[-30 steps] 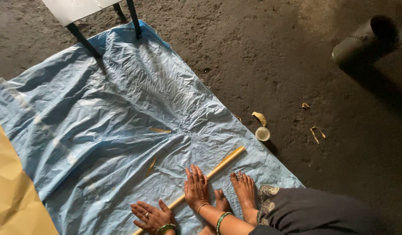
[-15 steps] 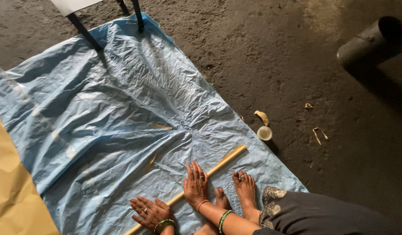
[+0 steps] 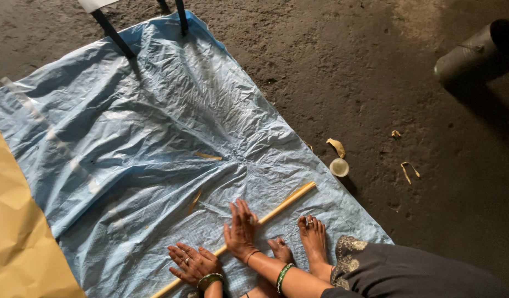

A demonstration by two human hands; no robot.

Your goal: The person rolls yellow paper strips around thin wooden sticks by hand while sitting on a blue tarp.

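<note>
In the head view, the thin bamboo stick lay on the blue plastic sheet, directly under both hands. Its long axis ran on a diagonal: from below the left hand, it passed under the right hand and went on up and to the right, well past the fingertips, to its far end near the sheet's edge. The right hand pressed flat on the stick about at its middle, fingers spread and straight, not wrapped around it. The left hand lay lower on the same stick, also flat with the fingers spread, touching it near the wrist side; I could not tell if the palm really pressed it. So both hands were open, and neither gripped anything. The right hand was nearer to the free far part of the stick.

Just to the right of the right hand were the person's two bare feet on the sheet, the near foot partly behind the forearm, and a dark garment with pale trim.

The sheet was wrinkled and lay on a dark, rough floor. Far above the fingers, black chair legs stood on the sheet. To the left lay a yellow-brown paper. To the right, off the sheet, were a small round cap, some curled shavings and, far away, a dark pipe.
</note>
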